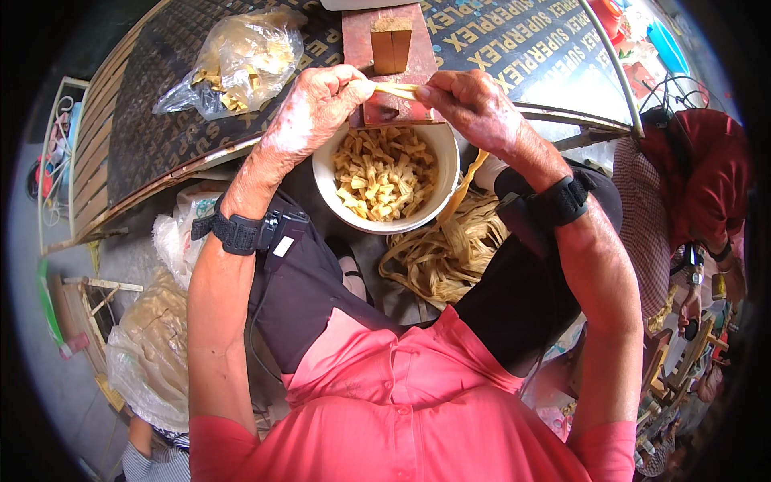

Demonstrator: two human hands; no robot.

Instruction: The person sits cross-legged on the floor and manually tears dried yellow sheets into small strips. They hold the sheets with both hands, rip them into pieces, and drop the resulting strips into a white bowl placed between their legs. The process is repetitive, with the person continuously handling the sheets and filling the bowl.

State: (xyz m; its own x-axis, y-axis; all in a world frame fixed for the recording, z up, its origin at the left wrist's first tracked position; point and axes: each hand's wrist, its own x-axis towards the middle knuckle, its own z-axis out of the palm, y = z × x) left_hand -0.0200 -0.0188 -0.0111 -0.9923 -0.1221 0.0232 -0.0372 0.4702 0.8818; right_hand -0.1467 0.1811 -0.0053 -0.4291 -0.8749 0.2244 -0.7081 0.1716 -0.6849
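A pale yellow fibre strip (396, 89) is stretched between my two hands, over the near end of a reddish wooden board (355, 36). My left hand (328, 99) pinches its left end, and my right hand (473, 105) pinches it on the right; a tail hangs down below my right wrist. An upright wooden block (391, 47) stands on the board just beyond the strip. Below my hands is a white bucket (449, 175) holding many short folded or knotted pieces (385, 175) of the same material. A heap of long strips (449, 256) lies on the floor between my legs.
A printed plywood table (205, 135) with a metal frame spans the front. On its left lies a clear plastic bag (247, 60) with yellow pieces. Plastic sacks (156, 349) stand at the left. A person in dark red (692, 175) is at the right; another person's striped sleeve (147, 461) shows lower left.
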